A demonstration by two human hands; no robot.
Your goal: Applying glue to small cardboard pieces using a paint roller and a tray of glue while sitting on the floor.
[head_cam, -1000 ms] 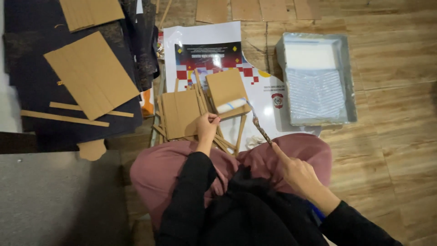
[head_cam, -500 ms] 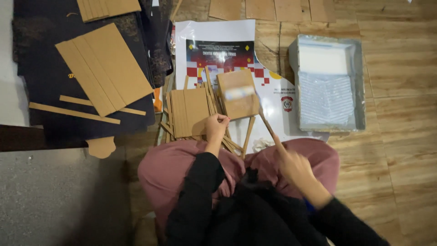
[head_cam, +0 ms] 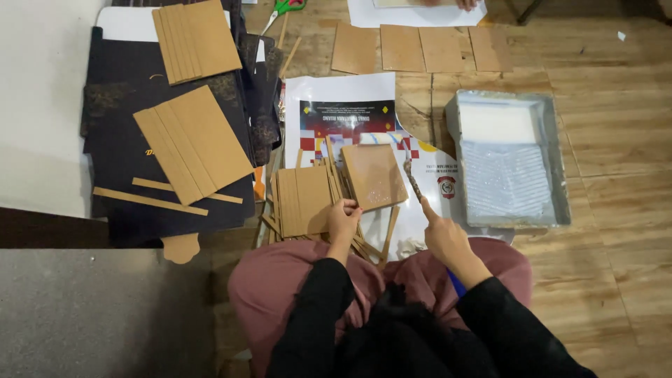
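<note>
Left hand (head_cam: 343, 218): fingers pinched on the near edge of a brown cardboard square (head_cam: 373, 176), which lies tilted on the cardboard stack (head_cam: 302, 201) in front of the knees.
Right hand (head_cam: 442, 234): closed around a thin brush (head_cam: 412, 180) — its tip touches the square's right edge.
Tray (head_cam: 558, 178): grey, on the wooden floor just right of the printed sheet (head_cam: 336, 94); it holds white paste, pooled at the far end.
Far floor: a row of cardboard pieces (head_cam: 420, 47) — scissors (head_cam: 281, 10) beside.
</note>
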